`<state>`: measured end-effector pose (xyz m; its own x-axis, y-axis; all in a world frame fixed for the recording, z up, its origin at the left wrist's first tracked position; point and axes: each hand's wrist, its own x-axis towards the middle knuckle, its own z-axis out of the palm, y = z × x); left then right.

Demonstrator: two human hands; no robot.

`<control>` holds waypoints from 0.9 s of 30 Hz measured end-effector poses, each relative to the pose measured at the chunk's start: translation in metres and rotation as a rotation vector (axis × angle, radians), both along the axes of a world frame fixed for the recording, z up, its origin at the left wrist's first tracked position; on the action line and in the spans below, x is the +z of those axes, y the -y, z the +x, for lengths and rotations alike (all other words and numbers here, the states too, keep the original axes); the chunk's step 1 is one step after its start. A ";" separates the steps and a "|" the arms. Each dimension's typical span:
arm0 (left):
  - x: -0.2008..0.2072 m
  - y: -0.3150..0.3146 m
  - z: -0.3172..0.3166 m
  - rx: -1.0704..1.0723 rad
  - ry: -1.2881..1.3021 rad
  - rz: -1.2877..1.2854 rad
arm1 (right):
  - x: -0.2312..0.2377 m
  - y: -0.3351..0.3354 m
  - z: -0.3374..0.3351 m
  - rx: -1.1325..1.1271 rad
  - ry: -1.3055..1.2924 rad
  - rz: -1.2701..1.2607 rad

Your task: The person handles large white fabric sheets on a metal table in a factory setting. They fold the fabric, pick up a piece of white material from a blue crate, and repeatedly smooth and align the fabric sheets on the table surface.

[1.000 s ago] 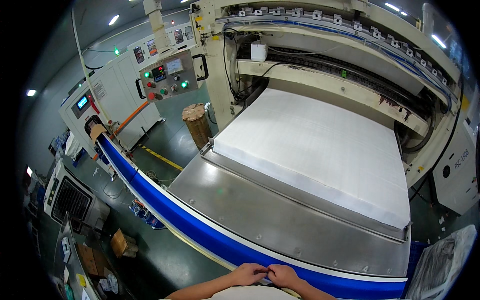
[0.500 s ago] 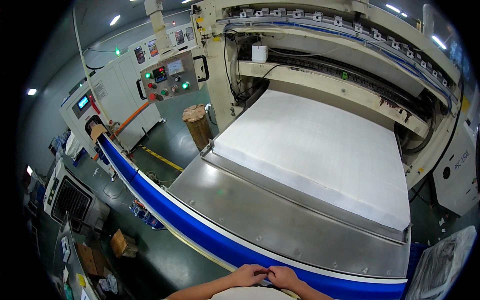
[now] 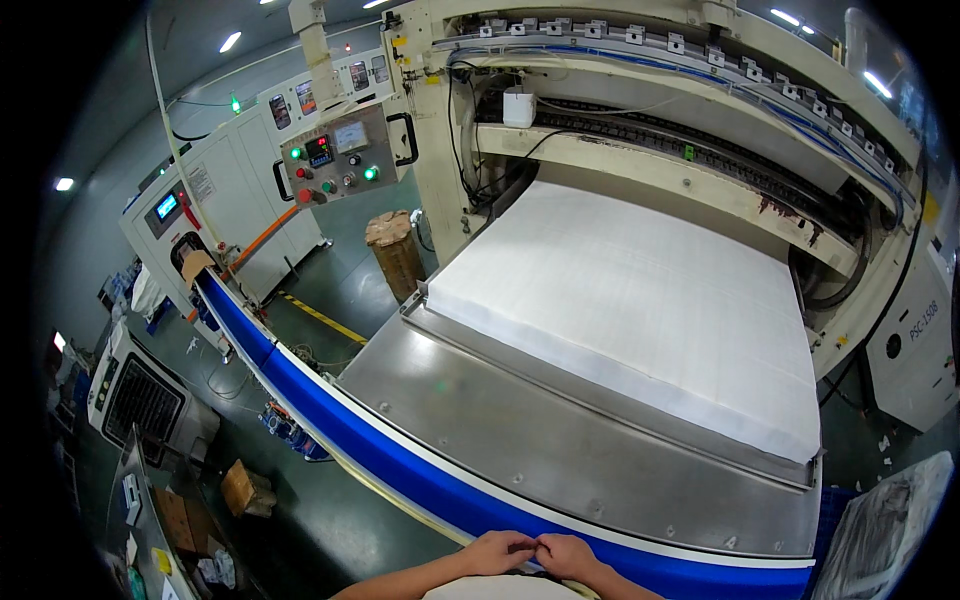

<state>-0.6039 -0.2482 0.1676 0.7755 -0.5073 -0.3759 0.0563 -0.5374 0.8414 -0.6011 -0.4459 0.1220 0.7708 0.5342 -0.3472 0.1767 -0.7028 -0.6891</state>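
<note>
At the lower middle, my left hand and my right hand meet close to my body, fingers curled in and fingertips together. Whatever lies between the fingers, if anything, is hidden or too small to make out. Just beyond them runs a narrow blue conveyor belt with a white edge. Past the belt is a bare steel table. A wide, thick stack of white sheet material lies behind its raised metal lip, reaching back under the machine. Neither hand touches the stack.
A cream machine frame spans the back. To its left hangs a control panel with lit buttons. A brown roll stands on the floor beyond the belt. An air cooler and a cardboard box are at left; a plastic-wrapped bundle is at right.
</note>
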 end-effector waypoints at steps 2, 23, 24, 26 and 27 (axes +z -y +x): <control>-0.001 0.001 0.000 0.004 -0.018 0.007 | -0.004 0.001 0.000 0.005 0.014 0.013; -0.018 0.000 -0.001 -0.012 0.027 -0.007 | 0.006 0.001 0.002 0.019 -0.001 0.006; -0.019 -0.001 -0.001 -0.013 0.012 -0.011 | 0.006 0.001 0.002 0.025 -0.003 0.009; -0.016 -0.001 -0.001 -0.013 -0.017 -0.019 | 0.007 0.002 0.003 0.027 -0.001 0.008; -0.015 0.000 0.000 -0.013 -0.024 -0.021 | 0.007 0.002 0.003 0.030 0.000 0.007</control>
